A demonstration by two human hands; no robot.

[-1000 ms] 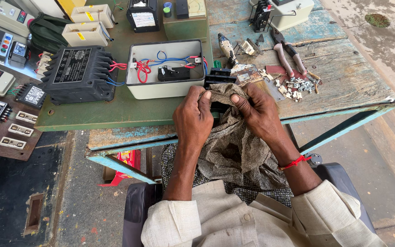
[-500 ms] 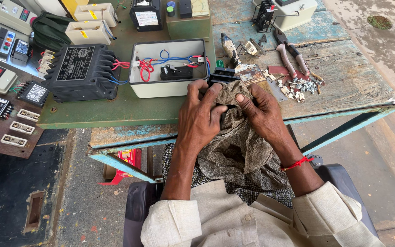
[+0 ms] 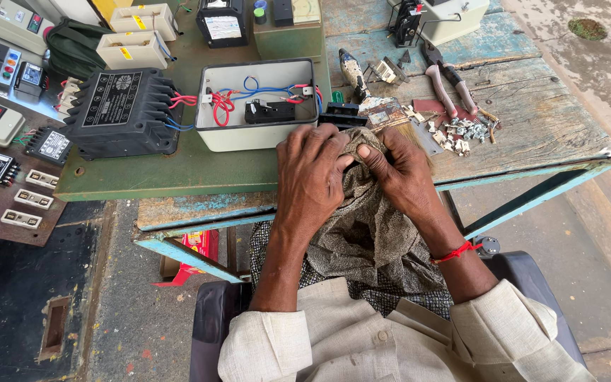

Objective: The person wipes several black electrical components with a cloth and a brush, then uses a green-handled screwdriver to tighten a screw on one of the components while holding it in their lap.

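A: Hands?

B: Left hand (image 3: 310,168) & right hand (image 3: 399,168) both clenched on a bunched grey-brown patterned cloth (image 3: 369,233), at the table's near edge; rest of the cloth hangs down to the lap. Fingers closed tight into the fabric, hands nearly touching.

A: Labels, boxes?

B: Just beyond the left hand: open cream plastic box w/ red & blue wires (image 3: 257,102). Left of it, black ribbed block w/ a pale rectangular label on top (image 3: 123,110). Far left, two cream rectangular units w/ small yellow stickers (image 3: 136,48). Top centre, black meter case w/ white paper label (image 3: 222,22).

A: Right side?

B: Red-handled pliers (image 3: 447,83), near a heap of small metal bits (image 3: 461,131).

A: Surface, room?

B: Worn wooden table, peeling blue-green paint (image 3: 532,113), blue metal frame. Outdoors, bare concrete ground (image 3: 602,64). Red thread on the right wrist.
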